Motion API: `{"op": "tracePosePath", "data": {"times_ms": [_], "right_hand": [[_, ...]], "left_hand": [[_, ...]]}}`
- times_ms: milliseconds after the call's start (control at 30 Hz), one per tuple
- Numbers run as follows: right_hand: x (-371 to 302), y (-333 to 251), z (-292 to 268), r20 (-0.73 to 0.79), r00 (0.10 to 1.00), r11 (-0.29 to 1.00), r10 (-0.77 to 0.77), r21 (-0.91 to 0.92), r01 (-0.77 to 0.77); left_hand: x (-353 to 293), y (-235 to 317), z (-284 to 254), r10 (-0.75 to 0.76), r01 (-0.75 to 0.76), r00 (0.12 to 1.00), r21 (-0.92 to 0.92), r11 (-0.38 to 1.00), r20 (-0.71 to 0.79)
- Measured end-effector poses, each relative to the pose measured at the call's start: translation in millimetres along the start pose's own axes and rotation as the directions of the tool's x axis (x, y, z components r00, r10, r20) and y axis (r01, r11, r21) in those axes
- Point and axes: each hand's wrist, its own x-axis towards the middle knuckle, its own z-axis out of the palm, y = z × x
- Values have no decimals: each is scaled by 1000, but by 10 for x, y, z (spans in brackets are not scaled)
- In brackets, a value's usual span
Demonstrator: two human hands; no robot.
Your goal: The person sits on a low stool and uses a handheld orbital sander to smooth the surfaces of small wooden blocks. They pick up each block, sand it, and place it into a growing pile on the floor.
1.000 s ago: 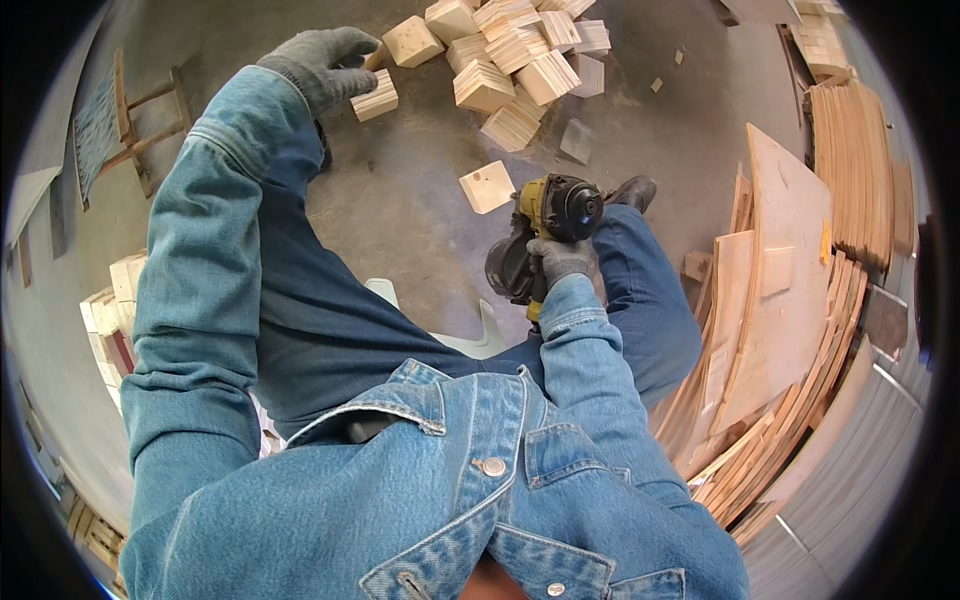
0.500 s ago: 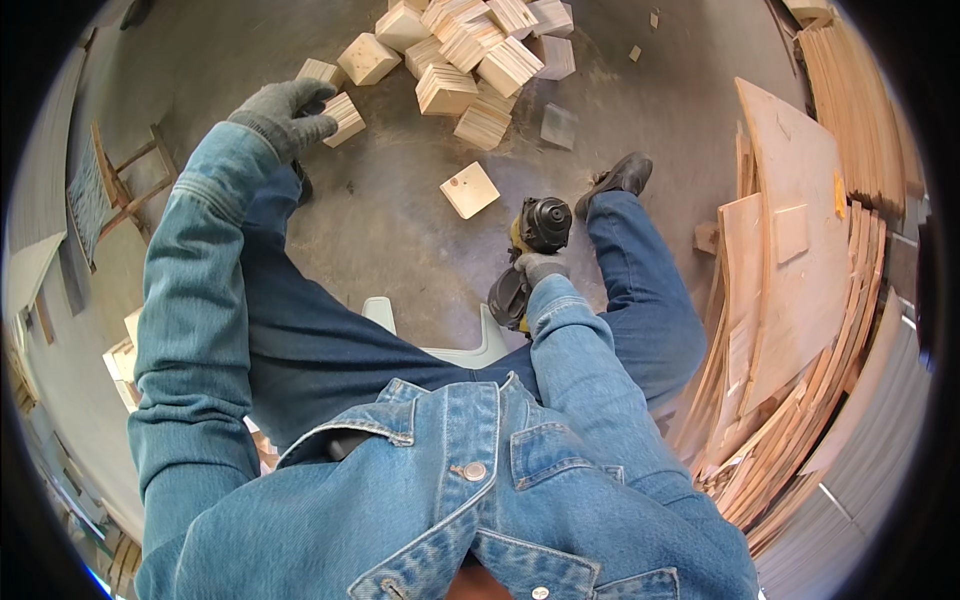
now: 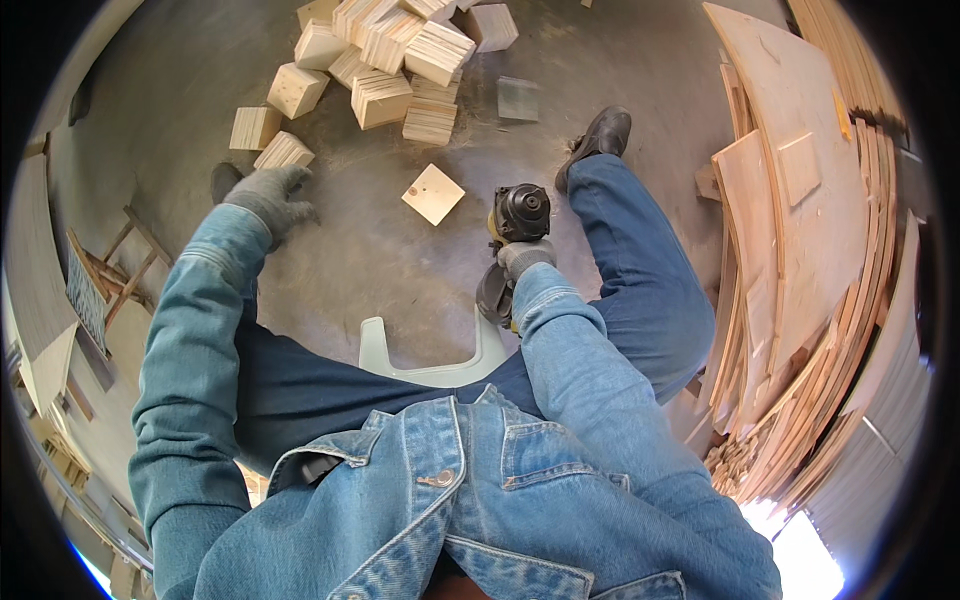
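Note:
My left hand [image 3: 275, 200], in a grey glove, hovers over the floor with its fingers apart and nothing in them. Just beyond its fingertips lies a striped wooden block [image 3: 285, 151], apart from the hand. My right hand [image 3: 525, 258], also gloved, is wrapped round the grip of a yellow and black nail gun [image 3: 522, 213]. The gun's round black cap faces up, and a dark round magazine shows below the hand. A single pale wooden square [image 3: 434, 194] rests on the floor between my feet, left of the gun.
A heap of wooden blocks [image 3: 382, 98] lies ahead, beside a greyish square [image 3: 518, 99]. Under my legs is a pale green U-shaped seat edge [image 3: 440, 374]. Plywood sheets [image 3: 815, 180] lean in a stack at right. A wooden frame [image 3: 120, 270] stands at left.
My left hand has drawn back from the blocks toward my body, fingers still apart. My right hand still holds the nail gun. The whole view has shifted, so the heap appears farther left.

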Motion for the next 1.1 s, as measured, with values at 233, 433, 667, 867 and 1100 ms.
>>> {"op": "tracePosePath", "data": {"times_ms": [233, 433, 667, 867, 1100], "right_hand": [[-57, -16, 55, -17, 996, 993, -90, -81, 88], [-21, -11, -21, 73, 997, 989, -35, -140, 45], [-68, 13, -67, 22, 999, 999, 38, 6, -38], [-107, -86, -120, 64, 995, 997, 75, 11, -76], [-31, 75, -82, 37, 997, 997, 72, 34, -74]], "left_hand": [[722, 505, 963, 14, -11, 1000, 241, 971, -11], [1110, 780, 1921, 68, -50, 973, 85, 995, -222], [1451, 860, 2331, 65, -55, 974, 51, 997, -216], [1603, 901, 2413, -14, 26, 988, 79, 997, -151], [1597, 970, 2124, -43, 29, 994, -135, 990, -104]]}}
